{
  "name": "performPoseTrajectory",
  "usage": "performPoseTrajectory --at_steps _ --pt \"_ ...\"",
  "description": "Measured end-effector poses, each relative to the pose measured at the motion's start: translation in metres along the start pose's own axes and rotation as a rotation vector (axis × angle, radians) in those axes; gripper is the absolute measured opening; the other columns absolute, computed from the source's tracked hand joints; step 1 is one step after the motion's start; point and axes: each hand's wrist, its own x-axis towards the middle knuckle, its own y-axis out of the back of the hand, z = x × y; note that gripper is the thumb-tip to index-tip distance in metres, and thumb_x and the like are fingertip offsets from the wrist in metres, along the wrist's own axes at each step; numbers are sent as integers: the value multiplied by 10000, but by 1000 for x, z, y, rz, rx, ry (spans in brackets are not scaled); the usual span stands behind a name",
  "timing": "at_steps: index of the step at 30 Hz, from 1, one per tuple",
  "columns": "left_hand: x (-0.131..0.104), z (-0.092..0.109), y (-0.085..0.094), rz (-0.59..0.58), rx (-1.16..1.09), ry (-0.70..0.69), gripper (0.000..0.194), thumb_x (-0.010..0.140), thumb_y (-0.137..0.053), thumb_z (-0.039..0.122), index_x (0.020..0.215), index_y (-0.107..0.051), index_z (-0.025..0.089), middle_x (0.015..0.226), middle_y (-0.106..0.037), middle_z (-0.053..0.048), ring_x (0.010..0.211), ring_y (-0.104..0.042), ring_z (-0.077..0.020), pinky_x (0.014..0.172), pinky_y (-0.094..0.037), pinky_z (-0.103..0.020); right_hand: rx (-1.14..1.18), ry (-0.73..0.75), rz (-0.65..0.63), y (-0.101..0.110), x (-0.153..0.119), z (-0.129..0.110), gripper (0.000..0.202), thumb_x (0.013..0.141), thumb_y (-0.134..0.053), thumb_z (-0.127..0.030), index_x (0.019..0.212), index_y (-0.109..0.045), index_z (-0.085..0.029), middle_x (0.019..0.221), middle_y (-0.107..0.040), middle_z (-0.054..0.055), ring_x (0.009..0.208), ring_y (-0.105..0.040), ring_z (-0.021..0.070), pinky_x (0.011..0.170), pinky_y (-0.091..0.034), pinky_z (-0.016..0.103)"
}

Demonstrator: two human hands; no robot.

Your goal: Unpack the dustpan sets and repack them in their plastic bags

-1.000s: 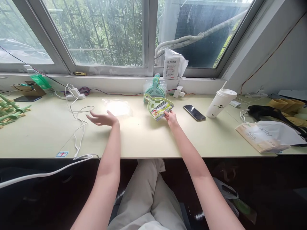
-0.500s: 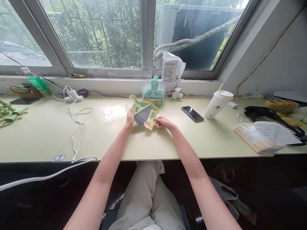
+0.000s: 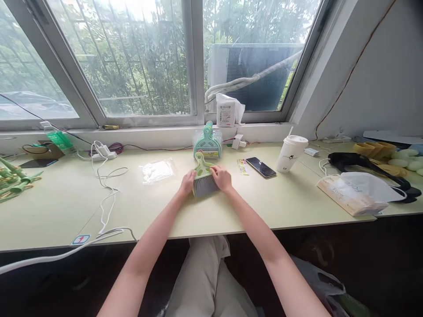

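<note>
Label (image 3: 242,167) now off; both hands, left hand (image 3: 188,183) & right hand (image 3: 222,178), grip brush (image 3: 204,181), handle pointing away.

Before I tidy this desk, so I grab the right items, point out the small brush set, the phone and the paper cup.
Brush set (image 3: 204,184), head view, on the grey bristles.
Phone (image 3: 261,167), head view, on its dark screen.
Paper cup (image 3: 289,155), head view, on its white side.

A long pale desk (image 3: 59,207) runs under a wide window (image 3: 132,66) with grey frames. Daylight and green trees show through it. A white wall (image 3: 380,79) stands right of the window.
</note>
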Motion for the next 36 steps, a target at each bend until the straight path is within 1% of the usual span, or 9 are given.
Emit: performPoseTrajectory --at_steps 3,9,11,14,18,22,28,33,36 --pt "-10 7 -14 -101 168 -153 422 960 -427 437 1261 -614 207 1150 -699 -96 1062 -640 -269 996 -447 -395 -165 73 56 -8 -7 -23 345 1005 -402 -401 1020 -674 -188 1095 -665 119 1064 -577 258 776 -458 324" --pt "-21 21 -13 68 331 -165 580 974 -313 547 1417 -513 232 938 -726 -91 873 -679 -280 854 -487 -392 -257 49 127 0 -4 -25 293 1012 -380 -322 1053 -634 -182 1111 -648 134 1074 -538 287 838 -424 378" --pt "-26 22 -14 93 360 -187 607 974 -298 542 1459 -464 217 1049 -721 -116 934 -677 -289 872 -487 -398 -240 102 120 -2 -5 -27 341 1023 -344 -361 981 -640 -197 1101 -651 124 1051 -540 279 860 -417 384" --pt "-32 19 -22 98 291 -242 620 977 -276 530 1490 -418 212 1289 -649 -123 1076 -648 -279 944 -477 -396 -139 138 176 -8 -8 -32 404 1037 -252 -348 924 -617 -215 1029 -650 108 998 -535 256 881 -415 370" --pt "-23 14 -26 71 93 -269 563 977 -289 516 1400 -523 227 1352 -617 -83 1225 -583 -236 1046 -441 -358 67 48 310 -2 -6 -34 475 1037 -157 -339 774 -539 -236 884 -612 77 879 -537 223 834 -431 333" --pt "5 8 1 183 122 -94 470 956 -341 435 1243 -632 204 1256 -665 -106 1158 -613 -237 986 -470 -352 201 -38 389 29 6 -19 498 1037 -97 -346 752 -491 -236 812 -584 45 776 -546 182 753 -439 279" --pt "22 -2 60 155 461 151 193 825 -546 307 831 -715 215 897 -728 -107 945 -654 -306 818 -474 -378 -394 -199 83 49 21 30 405 996 -326 -260 859 -695 -160 1037 -703 159 1086 -567 268 878 -411 351" --pt "18 -1 68 259 569 147 216 859 -513 326 879 -706 231 1031 -708 -129 1052 -611 -325 850 -447 -385 -456 -277 -9 42 18 49 331 967 -425 -232 945 -737 -125 1059 -723 198 1081 -619 290 827 -432 354" --pt "18 3 71 397 613 90 293 916 -421 311 945 -697 218 1096 -677 -147 1066 -598 -322 837 -450 -386 -432 -320 32 48 19 49 396 997 -319 -195 1167 -675 -160 1004 -745 153 952 -669 248 742 -430 322"
